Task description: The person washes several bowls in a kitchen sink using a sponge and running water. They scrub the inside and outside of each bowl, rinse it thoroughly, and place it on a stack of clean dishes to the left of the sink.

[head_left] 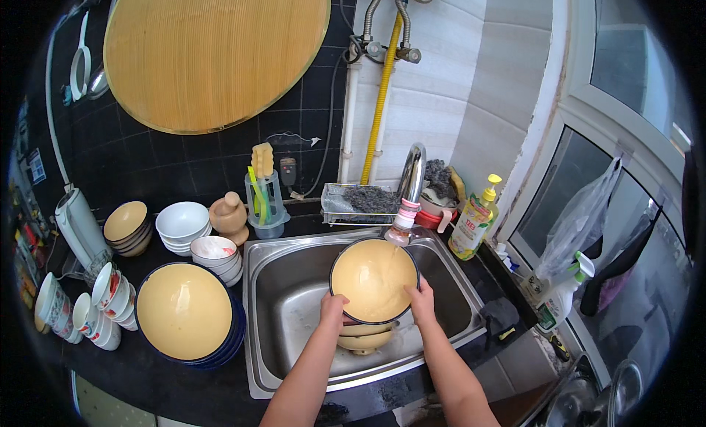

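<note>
A cream-yellow bowl with a dark rim [368, 276] is held over the sink, its inside facing up and toward me. My left hand [334, 311] grips its lower left edge, thumb on the rim. At the lower right edge my right hand [420, 302] grips it the same way. Water runs from the chrome faucet [412, 173] into the bowl. Below it, more yellow bowls [365, 342] are stacked in the stainless steel sink [283, 309], partly hidden by the held bowl.
Left of the sink stand a stack of large yellow bowls [184, 309], white bowls [182, 221], small brown-yellow bowls [126, 221] and patterned cups [110, 291]. Behind are a wooden mortar [229, 217] and a wire rack [360, 203]. A soap bottle [474, 221] and spray bottle [562, 298] stand right.
</note>
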Motion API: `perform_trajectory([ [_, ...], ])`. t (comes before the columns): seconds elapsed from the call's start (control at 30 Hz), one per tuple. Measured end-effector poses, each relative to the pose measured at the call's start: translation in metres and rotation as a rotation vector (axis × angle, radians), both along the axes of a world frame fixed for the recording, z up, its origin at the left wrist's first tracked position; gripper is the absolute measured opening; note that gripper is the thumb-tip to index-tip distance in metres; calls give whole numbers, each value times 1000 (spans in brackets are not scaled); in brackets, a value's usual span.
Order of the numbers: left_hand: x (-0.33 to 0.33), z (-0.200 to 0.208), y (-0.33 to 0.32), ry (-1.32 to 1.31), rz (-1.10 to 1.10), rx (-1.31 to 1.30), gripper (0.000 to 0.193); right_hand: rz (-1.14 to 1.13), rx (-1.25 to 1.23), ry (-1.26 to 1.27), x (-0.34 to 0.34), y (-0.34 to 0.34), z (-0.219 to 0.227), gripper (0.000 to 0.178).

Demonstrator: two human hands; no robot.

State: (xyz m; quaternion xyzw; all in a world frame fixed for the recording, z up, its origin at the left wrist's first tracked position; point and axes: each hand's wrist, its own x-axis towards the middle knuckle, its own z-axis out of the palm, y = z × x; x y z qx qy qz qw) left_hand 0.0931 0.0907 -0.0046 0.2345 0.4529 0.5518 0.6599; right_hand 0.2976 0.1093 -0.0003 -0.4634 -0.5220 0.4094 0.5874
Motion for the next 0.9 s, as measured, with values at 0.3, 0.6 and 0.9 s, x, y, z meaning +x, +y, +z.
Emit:
perform_trajectory([
  [0.3,16,27,-11,171,-117,79,75,64,-434,280,-7,-6,7,47],
  [0.6,9,25,-12,640,206,474,65,-104,-394,-374,-7,-1,-3,32],
  [0.9,22,29,-19,697,192,622,73,34,-594,-236,-5,-4,2,25],
])
